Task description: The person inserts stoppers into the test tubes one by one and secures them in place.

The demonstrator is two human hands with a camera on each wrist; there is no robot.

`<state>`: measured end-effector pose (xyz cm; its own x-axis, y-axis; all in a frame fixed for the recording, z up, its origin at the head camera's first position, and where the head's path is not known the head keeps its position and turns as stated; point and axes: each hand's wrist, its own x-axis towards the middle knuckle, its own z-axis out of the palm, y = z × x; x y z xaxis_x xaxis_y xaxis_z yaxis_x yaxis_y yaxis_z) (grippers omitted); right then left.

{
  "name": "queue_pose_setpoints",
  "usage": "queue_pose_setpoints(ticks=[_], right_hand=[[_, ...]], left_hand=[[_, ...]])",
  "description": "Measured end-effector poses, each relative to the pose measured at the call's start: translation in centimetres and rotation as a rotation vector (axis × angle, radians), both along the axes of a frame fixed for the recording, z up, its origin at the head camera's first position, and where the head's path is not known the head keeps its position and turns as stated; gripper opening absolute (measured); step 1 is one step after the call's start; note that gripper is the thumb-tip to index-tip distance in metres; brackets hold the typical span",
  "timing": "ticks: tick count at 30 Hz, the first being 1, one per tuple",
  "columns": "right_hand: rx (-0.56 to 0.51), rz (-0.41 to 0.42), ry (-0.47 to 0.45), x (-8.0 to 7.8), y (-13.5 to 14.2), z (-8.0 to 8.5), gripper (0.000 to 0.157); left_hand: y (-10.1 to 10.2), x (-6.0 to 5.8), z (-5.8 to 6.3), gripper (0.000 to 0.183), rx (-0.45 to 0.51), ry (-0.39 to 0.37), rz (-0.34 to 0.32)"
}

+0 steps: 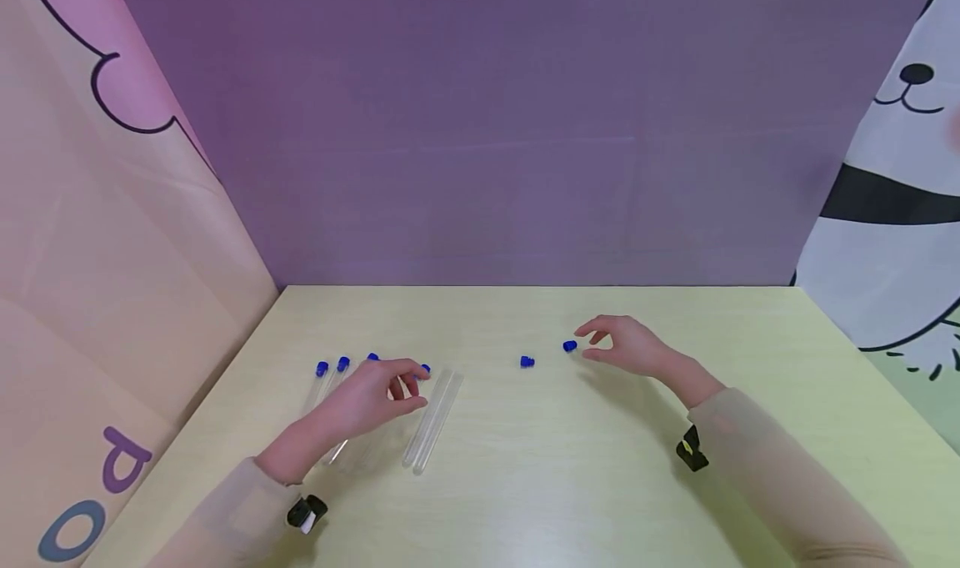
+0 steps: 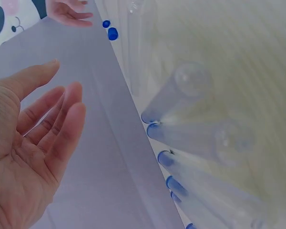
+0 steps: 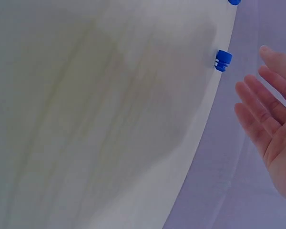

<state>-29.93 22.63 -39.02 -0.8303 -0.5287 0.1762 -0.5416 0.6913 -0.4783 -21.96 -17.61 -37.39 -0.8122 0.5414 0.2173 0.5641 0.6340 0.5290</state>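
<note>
My left hand (image 1: 375, 394) hovers over a row of clear test tubes with blue caps, its fingers loosely bent around nothing. Several capped tubes, such as this capped test tube (image 2: 186, 138), lie side by side beneath it, partly hidden by the hand in the head view. Just right of that hand lie two clear tubes (image 1: 433, 422) whose ends show no blue. My right hand (image 1: 626, 347) is beside a loose blue cap (image 1: 570, 346), thumb and fingers spread apart and holding nothing. Another loose blue cap (image 1: 527, 362) lies to the left of it.
The pale wooden table (image 1: 540, 476) ends at a purple backdrop (image 1: 480, 134). Printed cloth panels stand at both sides, the left panel (image 1: 150, 284) close to the table's left edge. Black straps with small devices sit at both sleeves.
</note>
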Motion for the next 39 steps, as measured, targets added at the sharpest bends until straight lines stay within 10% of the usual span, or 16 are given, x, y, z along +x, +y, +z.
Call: queue_pose_setpoints(ticks=[14, 39], right_hand=[[0.064, -0.028, -0.107, -1.3, -1.8, -0.7, 0.038], [0.134, 0.070, 0.000, -1.9, -2.5, -1.2, 0.018]], left_hand=[[1.0, 0.2, 0.3, 0.035, -0.025, -0.038, 0.034], [0.2, -1.0, -0.7, 0.040, -0.102, -0.021, -0.025]])
